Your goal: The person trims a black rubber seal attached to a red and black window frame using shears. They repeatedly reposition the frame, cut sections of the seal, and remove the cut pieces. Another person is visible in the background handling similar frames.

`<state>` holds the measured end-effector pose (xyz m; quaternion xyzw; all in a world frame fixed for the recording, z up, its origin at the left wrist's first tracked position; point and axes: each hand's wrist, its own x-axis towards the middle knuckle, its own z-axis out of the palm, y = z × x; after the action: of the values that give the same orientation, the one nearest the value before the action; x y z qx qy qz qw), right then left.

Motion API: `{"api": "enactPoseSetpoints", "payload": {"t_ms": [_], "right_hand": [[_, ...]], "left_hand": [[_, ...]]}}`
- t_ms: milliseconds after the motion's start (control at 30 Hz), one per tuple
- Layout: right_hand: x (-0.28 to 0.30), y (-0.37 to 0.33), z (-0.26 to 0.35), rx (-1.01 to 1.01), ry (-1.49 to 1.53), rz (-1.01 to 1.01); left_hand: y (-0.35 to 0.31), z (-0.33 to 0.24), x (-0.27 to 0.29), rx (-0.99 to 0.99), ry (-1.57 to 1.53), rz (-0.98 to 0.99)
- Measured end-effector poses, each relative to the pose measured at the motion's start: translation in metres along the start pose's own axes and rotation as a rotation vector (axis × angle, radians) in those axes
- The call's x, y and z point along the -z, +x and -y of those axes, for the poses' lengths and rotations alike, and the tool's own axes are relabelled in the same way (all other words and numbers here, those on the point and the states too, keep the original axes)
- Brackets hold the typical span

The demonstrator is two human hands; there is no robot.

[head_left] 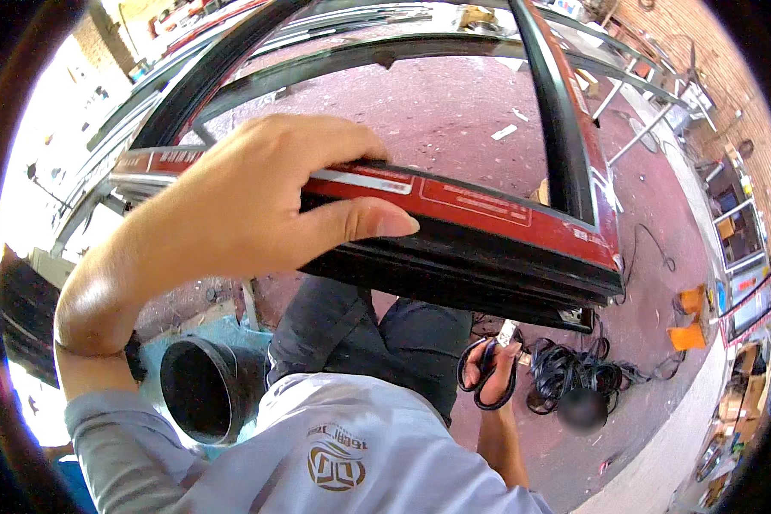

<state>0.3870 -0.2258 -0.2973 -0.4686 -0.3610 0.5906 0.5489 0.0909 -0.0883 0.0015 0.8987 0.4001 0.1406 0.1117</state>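
A black window frame (pixel 522 248) with red film along its outer face lies across the view in front of me. My left hand (pixel 257 193) grips its near bar, the thumb on the red face and the fingers over the top edge. Below the bar's right part, my right hand (pixel 495 377) holds black-handled scissors (pixel 464 367), with fingers in the handle loops. The scissors point up toward the bar's underside. A small pale piece shows at their blades; I cannot tell whether it is metal or a label.
A tangled heap of black rubber strip (pixel 574 373) lies on the reddish floor (pixel 454 111) to the right. Beside my left leg stands a black bucket (pixel 199 390). Orange pieces (pixel 687 319) lie farther right. Long metal profiles (pixel 317 38) rest at the back.
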Motion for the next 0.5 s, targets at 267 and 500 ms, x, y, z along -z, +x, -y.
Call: {"api": "enactPoseSetpoints", "payload": {"t_ms": [267,500], "right_hand": [[-0.001,0.005,-0.014,-0.015,0.034,-0.017],[-0.007,0.007,-0.015,-0.013,0.006,-0.013]], "left_hand": [[-0.019,0.02,0.015,0.09,0.001,0.023],[-0.025,0.034,0.019,0.162,-0.149,-0.008]]}}
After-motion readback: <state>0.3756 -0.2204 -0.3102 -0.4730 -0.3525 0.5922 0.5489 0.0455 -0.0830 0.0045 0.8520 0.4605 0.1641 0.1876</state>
